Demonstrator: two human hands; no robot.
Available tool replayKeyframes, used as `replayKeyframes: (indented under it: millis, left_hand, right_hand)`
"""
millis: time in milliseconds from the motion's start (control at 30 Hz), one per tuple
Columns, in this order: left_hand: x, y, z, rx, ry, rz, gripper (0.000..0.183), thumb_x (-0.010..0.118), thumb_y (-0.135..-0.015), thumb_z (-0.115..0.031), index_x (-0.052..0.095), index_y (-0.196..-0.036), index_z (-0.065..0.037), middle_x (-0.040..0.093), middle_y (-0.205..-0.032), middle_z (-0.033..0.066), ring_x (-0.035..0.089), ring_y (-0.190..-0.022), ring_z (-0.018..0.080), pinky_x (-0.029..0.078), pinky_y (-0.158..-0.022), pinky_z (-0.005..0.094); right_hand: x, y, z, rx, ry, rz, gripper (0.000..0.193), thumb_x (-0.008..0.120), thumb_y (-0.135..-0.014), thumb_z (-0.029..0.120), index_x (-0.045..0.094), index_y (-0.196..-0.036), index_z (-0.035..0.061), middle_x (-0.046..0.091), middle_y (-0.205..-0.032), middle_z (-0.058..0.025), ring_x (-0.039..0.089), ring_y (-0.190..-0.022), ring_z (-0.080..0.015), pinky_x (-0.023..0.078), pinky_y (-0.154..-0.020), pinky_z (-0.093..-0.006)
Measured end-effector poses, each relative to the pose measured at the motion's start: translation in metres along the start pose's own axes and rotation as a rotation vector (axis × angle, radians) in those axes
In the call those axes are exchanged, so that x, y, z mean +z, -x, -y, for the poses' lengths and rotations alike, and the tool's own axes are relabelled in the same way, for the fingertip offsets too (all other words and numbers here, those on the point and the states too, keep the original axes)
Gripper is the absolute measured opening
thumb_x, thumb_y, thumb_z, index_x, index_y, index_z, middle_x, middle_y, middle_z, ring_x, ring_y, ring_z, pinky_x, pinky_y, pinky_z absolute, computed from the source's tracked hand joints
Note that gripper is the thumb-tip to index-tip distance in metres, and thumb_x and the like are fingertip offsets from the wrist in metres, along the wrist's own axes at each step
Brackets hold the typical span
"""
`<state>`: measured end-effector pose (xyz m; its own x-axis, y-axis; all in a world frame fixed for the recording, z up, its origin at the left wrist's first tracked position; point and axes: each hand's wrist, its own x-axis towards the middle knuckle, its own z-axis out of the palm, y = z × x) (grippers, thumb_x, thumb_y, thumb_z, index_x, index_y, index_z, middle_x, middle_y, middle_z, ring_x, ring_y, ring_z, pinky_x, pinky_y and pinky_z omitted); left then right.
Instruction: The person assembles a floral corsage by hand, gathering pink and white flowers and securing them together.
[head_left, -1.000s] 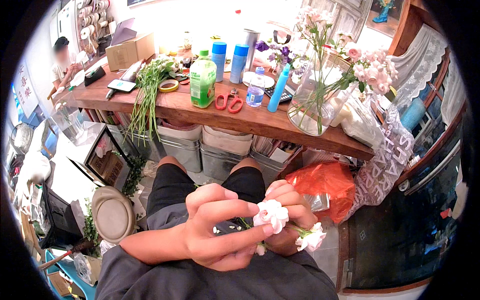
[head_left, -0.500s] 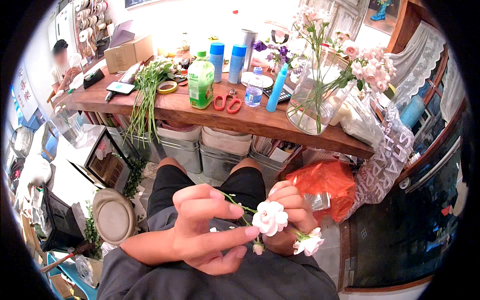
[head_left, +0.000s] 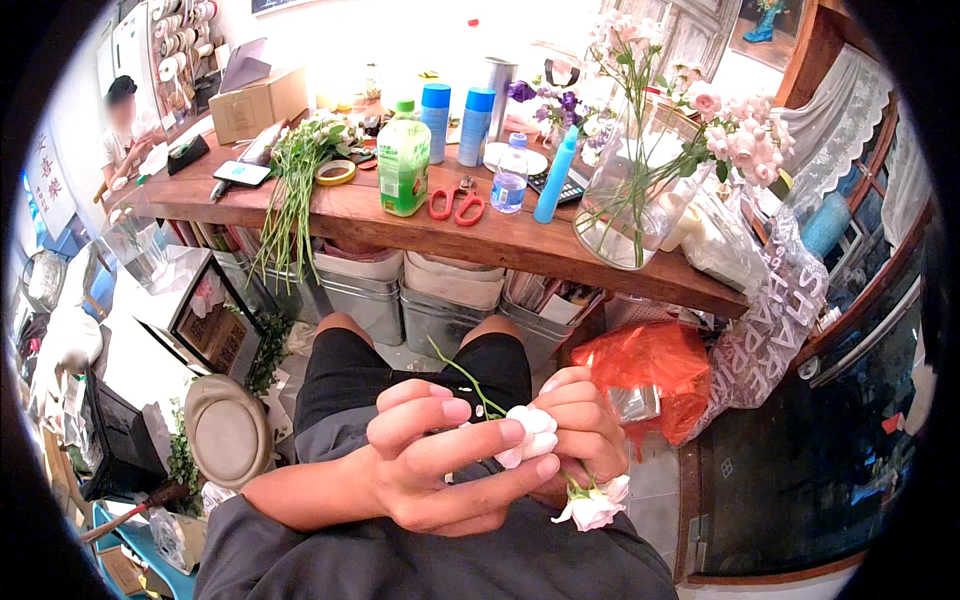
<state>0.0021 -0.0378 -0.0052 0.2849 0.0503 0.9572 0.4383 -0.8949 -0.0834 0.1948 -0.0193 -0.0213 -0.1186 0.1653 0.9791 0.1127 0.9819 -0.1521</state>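
Above my lap I have a small spray of pale pink-white roses. My right hand (head_left: 582,425) is closed around its stems, which are partly hidden by the fingers. One rose bloom (head_left: 535,436) sits between the two hands, and the fingertips of my left hand (head_left: 450,460) press on its petals from the left. A thin green stem (head_left: 456,368) sticks out up and to the left past the bloom. Below my right hand hangs a second rose bloom (head_left: 594,503), facing down.
Ahead is a wooden table (head_left: 480,238) with red-handled scissors (head_left: 456,206), a green bottle (head_left: 403,165), cut stems (head_left: 293,200) and a glass vase of roses (head_left: 612,222). An orange plastic bag (head_left: 648,370) lies at right; a round stool (head_left: 228,432) stands at left. A person (head_left: 128,140) sits far left.
My left fingers have moved right and closed in on the bloom, which has turned and is now partly covered. The lower rose has tipped down and left.
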Motion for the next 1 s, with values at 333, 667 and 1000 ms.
replayKeyframes:
  millis: [333,667,1000]
  left_hand:
    - [-0.006,0.018,0.023,-0.146,0.255,-0.247,0.044,0.078,-0.065,-0.018,0.078,-0.109,-0.015,0.059,-0.113,0.0090,0.051,-0.101,0.0280,0.047,-0.080,0.0374]
    - [0.027,0.133,0.169,-1.033,0.480,0.434,0.021,0.072,-0.095,-0.009,0.072,-0.113,0.002,0.070,-0.110,0.0137,0.068,-0.100,0.0249,0.054,-0.090,0.0352]
    - [0.159,0.177,0.228,-0.587,0.471,0.820,0.062,0.060,-0.104,-0.037,0.047,-0.157,-0.009,0.040,-0.163,0.0239,0.032,-0.154,0.0418,0.025,-0.126,0.0505]
  right_hand:
    - [0.008,0.001,-0.015,0.060,-0.324,-0.106,0.023,0.080,-0.091,0.016,0.067,-0.101,-0.0012,0.072,-0.099,-0.0153,0.068,-0.082,-0.0310,0.054,-0.074,-0.0463]
    - [0.041,-0.049,0.016,0.070,-0.686,-0.222,0.022,0.078,-0.097,0.019,0.066,-0.089,0.0016,0.070,-0.090,-0.0121,0.061,-0.076,-0.0220,0.045,-0.072,-0.0386]
    - [0.058,-0.036,-0.006,0.252,-0.736,-0.045,0.021,0.072,-0.099,0.014,0.064,-0.087,-0.0017,0.072,-0.093,-0.0224,0.068,-0.080,-0.0325,0.050,-0.075,-0.0446]
